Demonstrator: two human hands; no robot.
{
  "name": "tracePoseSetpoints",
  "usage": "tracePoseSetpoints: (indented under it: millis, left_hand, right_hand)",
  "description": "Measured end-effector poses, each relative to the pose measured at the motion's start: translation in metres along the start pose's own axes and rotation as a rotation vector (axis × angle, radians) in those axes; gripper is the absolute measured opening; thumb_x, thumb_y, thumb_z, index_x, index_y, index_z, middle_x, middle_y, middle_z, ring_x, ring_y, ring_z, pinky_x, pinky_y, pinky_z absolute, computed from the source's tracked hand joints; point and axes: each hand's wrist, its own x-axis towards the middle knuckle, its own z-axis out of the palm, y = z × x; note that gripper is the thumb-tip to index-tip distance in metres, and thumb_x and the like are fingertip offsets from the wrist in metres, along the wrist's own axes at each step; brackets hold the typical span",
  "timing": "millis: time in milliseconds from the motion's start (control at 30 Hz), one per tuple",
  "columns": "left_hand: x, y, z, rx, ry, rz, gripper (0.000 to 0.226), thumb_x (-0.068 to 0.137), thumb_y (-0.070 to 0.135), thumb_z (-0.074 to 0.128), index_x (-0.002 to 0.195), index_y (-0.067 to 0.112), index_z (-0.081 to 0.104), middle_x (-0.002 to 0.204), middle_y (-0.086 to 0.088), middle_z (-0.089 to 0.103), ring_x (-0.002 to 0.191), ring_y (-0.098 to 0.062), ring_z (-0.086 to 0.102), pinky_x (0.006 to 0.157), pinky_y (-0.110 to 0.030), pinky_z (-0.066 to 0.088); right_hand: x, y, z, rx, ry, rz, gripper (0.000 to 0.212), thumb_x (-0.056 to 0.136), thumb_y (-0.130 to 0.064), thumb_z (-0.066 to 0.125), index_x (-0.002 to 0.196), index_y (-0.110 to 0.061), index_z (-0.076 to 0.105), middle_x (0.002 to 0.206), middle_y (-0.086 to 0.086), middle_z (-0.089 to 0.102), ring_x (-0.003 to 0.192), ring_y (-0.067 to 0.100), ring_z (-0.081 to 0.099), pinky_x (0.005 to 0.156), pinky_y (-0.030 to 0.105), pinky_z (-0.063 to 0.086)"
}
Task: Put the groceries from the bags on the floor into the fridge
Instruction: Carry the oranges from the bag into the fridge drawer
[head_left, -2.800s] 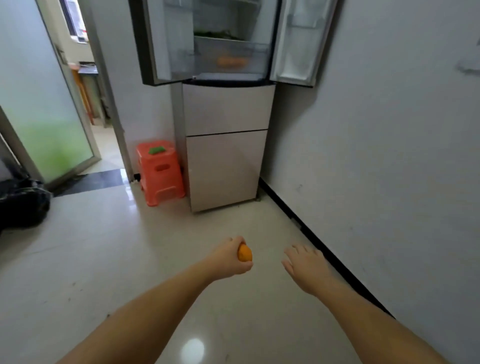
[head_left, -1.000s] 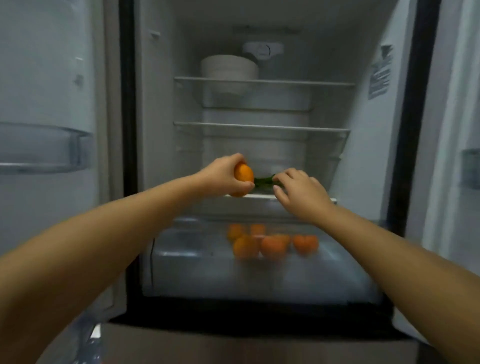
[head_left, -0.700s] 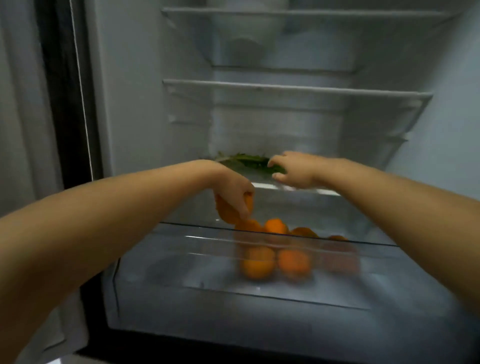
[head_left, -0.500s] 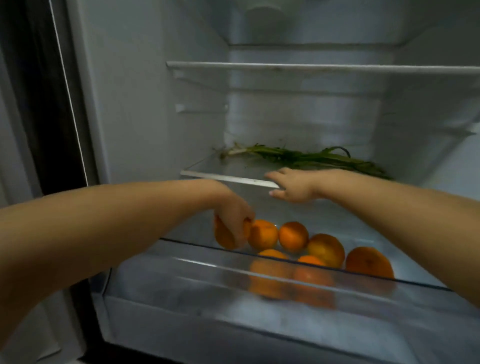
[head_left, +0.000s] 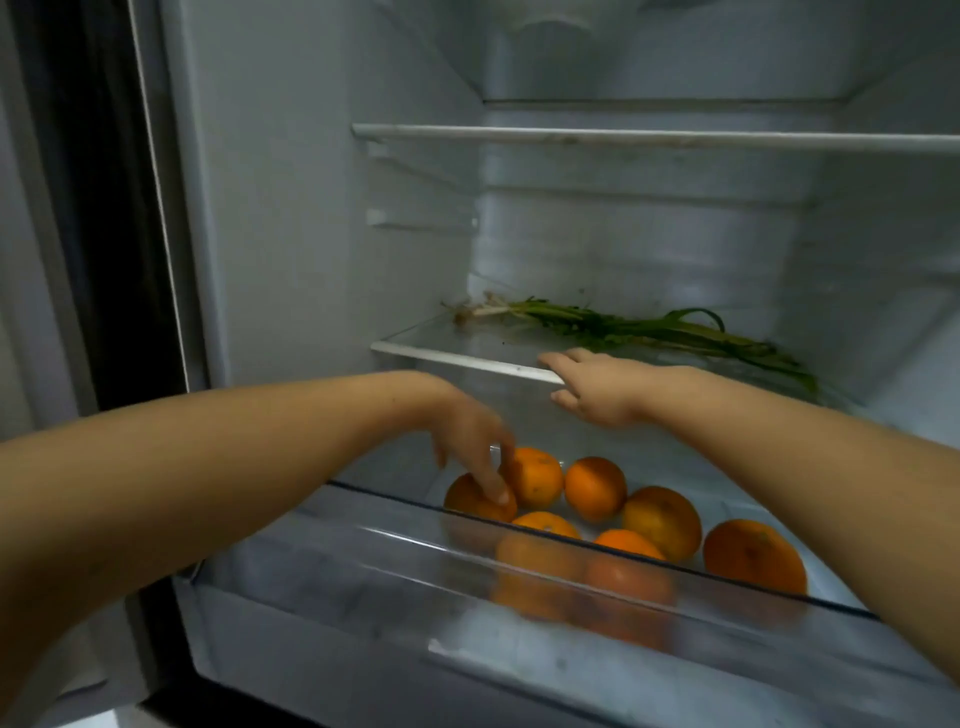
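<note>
Seven oranges lie in the clear drawer of the open fridge, both hands reaching in.

Left hand hangs fingers-down and loosely spread, fingertips touching the orange at 9 o'clock of the cluster, not closed around it. Right hand lies flat and open, fingers on the white front edge of the glass shelf above the drawer. Fruits are round, dull orange, some mottled darker, with no clear long axis. Green onions lie on the shelf, long axis running 9 to 3 o'clock, pale roots toward 9.
</note>
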Motion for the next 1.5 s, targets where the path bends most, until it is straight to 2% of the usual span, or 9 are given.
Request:
tracePoseSetpoints:
  millis: [133,267,367,500,567,833,967,1200,1500]
  left_hand:
    - [-0.028,-0.003,-0.025,0.094,0.427,0.022,0.043,0.090,0.035,0.059,0.128,0.019,0.052,0.119,-0.003,0.057,0.098,-0.017,0.052,0.085,-0.025,0.041]
    - [-0.067,0.009,-0.026,0.093,0.465,0.045,0.022,0.092,0.035,0.052,0.102,0.019,0.063,0.099,-0.002,0.066,0.090,-0.024,0.060,0.081,-0.031,0.046]
    - [-0.096,0.027,-0.010,0.086,0.439,0.148,0.024,0.093,0.033,0.049,0.073,0.024,0.059,0.075,0.002,0.065,0.076,-0.022,0.062,0.080,-0.036,0.052]
    - [-0.124,0.043,0.026,0.001,0.620,0.243,0.027,0.095,0.022,0.042,0.082,0.011,0.063,0.082,-0.008,0.065,0.079,-0.024,0.058,0.073,-0.031,0.045]
    - [-0.136,0.039,0.041,-0.102,0.751,0.240,0.035,0.096,0.023,0.039,0.080,0.004,0.063,0.078,-0.009,0.067,0.075,-0.027,0.060,0.070,-0.033,0.045]
    - [-0.153,0.022,0.094,0.112,1.112,0.076,0.049,0.101,0.033,0.024,0.092,0.012,0.068,0.088,-0.010,0.066,0.089,-0.031,0.061,0.063,-0.029,0.029]
    - [-0.142,0.021,0.092,0.168,1.174,0.047,0.048,0.100,0.034,0.025,0.085,0.014,0.067,0.092,-0.011,0.069,0.091,-0.033,0.062,0.064,-0.029,0.033]
    - [-0.119,0.014,0.059,0.064,1.054,0.006,0.047,0.097,0.030,0.026,0.055,0.015,0.041,0.059,-0.004,0.044,0.061,-0.025,0.043,0.050,-0.030,0.020]
    - [-0.071,0.008,0.026,-0.005,0.916,0.019,0.038,0.100,0.032,0.019,0.106,0.019,0.055,0.126,-0.011,0.057,0.114,-0.028,0.052,0.074,-0.035,0.035]
  right_hand:
    - [-0.007,-0.005,-0.012,-0.057,-0.044,0.012,0.062,0.099,-0.046,0.035,0.151,-0.023,0.012,0.153,0.013,0.024,0.135,0.033,0.034,0.109,0.044,0.034]
    - [-0.044,-0.021,-0.051,-0.002,0.015,0.063,0.054,0.099,-0.046,0.035,0.145,-0.017,0.033,0.147,0.013,0.040,0.131,0.030,0.042,0.105,0.037,0.035]
    - [-0.086,-0.039,-0.071,-0.011,0.053,0.092,0.043,0.100,-0.041,0.036,0.124,-0.011,0.056,0.125,0.011,0.059,0.114,0.029,0.054,0.092,0.034,0.042]
    - [-0.143,-0.066,-0.057,0.199,0.208,0.051,0.031,0.099,-0.030,0.042,0.088,-0.013,0.065,0.070,-0.003,0.066,0.064,0.008,0.061,0.060,0.023,0.043]
    - [-0.168,-0.076,-0.045,0.225,0.253,0.100,0.035,0.099,-0.031,0.043,0.077,-0.014,0.065,0.065,-0.003,0.064,0.062,0.012,0.060,0.062,0.027,0.043]
    - [-0.252,-0.088,-0.008,0.069,0.426,0.444,0.049,0.100,-0.041,0.026,0.068,-0.023,0.058,0.093,0.011,0.069,0.091,0.033,0.061,0.079,0.038,0.049]
    - [-0.257,-0.082,-0.001,-0.055,0.436,0.530,0.048,0.099,-0.043,0.019,0.112,-0.032,0.063,0.123,-0.001,0.064,0.112,0.027,0.057,0.085,0.036,0.043]
    - [-0.228,-0.063,-0.009,0.049,0.406,0.517,0.045,0.101,-0.042,0.019,0.130,-0.034,0.052,0.142,-0.006,0.049,0.131,0.022,0.043,0.101,0.039,0.036]
    - [-0.169,-0.011,-0.003,0.117,0.238,0.476,0.051,0.102,-0.042,0.012,0.150,-0.028,0.020,0.158,-0.008,0.017,0.146,0.011,0.015,0.118,0.036,0.017]
